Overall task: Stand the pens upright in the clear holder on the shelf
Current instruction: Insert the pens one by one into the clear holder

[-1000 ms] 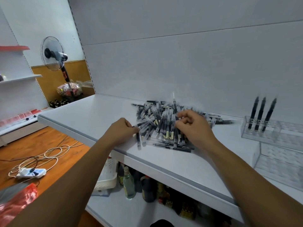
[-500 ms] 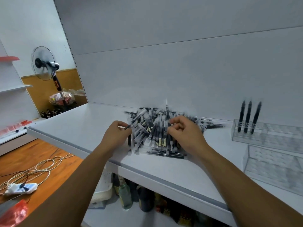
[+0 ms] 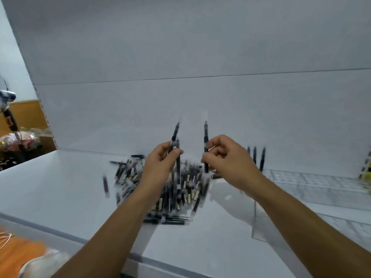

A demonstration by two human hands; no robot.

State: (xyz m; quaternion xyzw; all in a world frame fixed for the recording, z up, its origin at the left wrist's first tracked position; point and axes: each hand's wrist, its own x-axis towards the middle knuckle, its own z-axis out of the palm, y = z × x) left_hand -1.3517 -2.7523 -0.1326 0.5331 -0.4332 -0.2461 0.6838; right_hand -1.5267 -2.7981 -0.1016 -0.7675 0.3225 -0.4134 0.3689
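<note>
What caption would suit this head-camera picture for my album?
Left hand and right hand hold pens upright above the pile; three more stand in the clear holder.

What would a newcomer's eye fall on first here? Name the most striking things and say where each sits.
First come two bare arms reaching in from below: at centre frame the left-hand grip holds raised black pens and the right-hand grip a single pen. Beneath them a big heap of pens lies on the white shelf. To the right, three pens stand in the clear holder.
</note>
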